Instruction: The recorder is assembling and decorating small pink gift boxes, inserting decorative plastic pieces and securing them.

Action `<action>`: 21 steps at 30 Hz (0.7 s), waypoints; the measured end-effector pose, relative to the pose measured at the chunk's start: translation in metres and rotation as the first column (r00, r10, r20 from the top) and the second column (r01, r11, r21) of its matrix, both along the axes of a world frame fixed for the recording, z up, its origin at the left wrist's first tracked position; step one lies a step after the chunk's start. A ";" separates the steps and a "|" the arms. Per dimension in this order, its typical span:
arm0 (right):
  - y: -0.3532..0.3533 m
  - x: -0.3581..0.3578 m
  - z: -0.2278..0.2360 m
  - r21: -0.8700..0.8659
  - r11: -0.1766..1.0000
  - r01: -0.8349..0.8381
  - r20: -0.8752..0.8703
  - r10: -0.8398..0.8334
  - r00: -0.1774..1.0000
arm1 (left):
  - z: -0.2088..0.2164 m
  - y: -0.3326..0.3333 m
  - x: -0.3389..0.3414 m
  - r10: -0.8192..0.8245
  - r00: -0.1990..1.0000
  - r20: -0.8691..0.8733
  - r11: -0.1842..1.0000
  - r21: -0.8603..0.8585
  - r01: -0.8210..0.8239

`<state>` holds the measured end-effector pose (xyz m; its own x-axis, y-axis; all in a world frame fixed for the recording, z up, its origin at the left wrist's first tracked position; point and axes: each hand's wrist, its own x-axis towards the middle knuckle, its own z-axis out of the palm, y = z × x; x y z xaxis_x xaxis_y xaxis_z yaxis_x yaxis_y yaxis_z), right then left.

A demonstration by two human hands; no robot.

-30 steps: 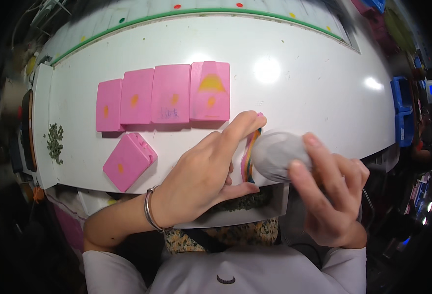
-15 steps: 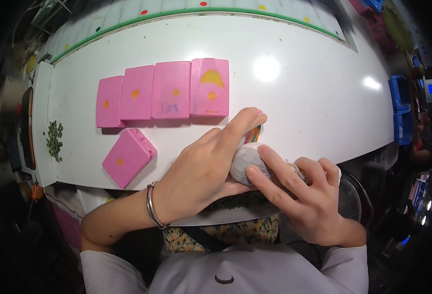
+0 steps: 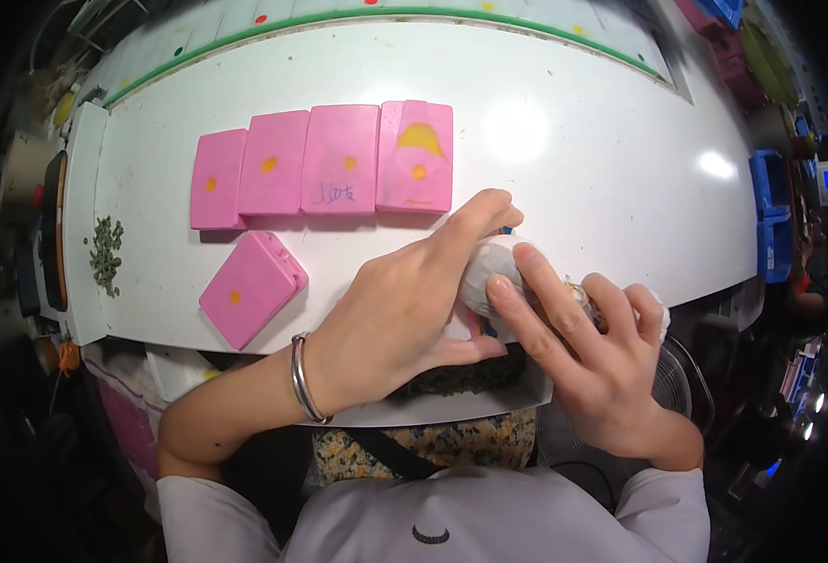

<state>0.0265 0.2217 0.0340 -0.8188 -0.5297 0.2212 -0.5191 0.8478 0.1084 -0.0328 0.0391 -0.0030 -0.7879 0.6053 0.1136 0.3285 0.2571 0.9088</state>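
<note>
My right hand [image 3: 597, 342] grips a round white-grey ball-like bundle [image 3: 492, 267], its fingers spread over the top. Paler, crumpled material shows past those fingers at the right. My left hand [image 3: 400, 291], with a silver bangle [image 3: 308, 380] at the wrist, curves around the bundle's left side, thumb below and fingers above. Between its thumb and fingers a colourful striped piece [image 3: 477, 325] shows, mostly hidden under the bundle. Close below both hands sits an open tray [image 3: 517, 394] of dark green bits. Just left of my left hand, a pink block [image 3: 250, 291] with a yellow spot lies tilted.
Several pink blocks [image 3: 343, 159] with yellow marks stand in a row on the white table [image 3: 601, 178]. Green scraps [image 3: 105, 255] lie at the far left. A green-edged rack [image 3: 376, 13] runs along the back. Blue bins [image 3: 770, 216] and a fan [image 3: 672, 385] are at the right.
Both hands and the bundle have shifted slightly up and right. My left thumb has swung into view below, and the striped piece now shows beneath the bundle rather than above. The view has shifted a little.
</note>
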 end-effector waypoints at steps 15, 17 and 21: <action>0.003 -0.008 0.003 -0.059 0.998 0.011 0.005 -0.011 1.000 | 0.001 0.007 -0.001 0.042 0.997 -0.067 0.999 -0.024 -0.043; -0.001 -0.012 0.018 -0.071 0.995 0.065 0.169 -0.053 0.984 | 0.002 0.005 0.000 0.053 0.997 -0.053 0.996 -0.068 -0.056; 0.016 -0.018 0.025 -0.187 0.971 0.147 0.254 -0.097 0.962 | 0.002 0.002 0.003 0.068 0.998 -0.007 0.987 -0.148 -0.069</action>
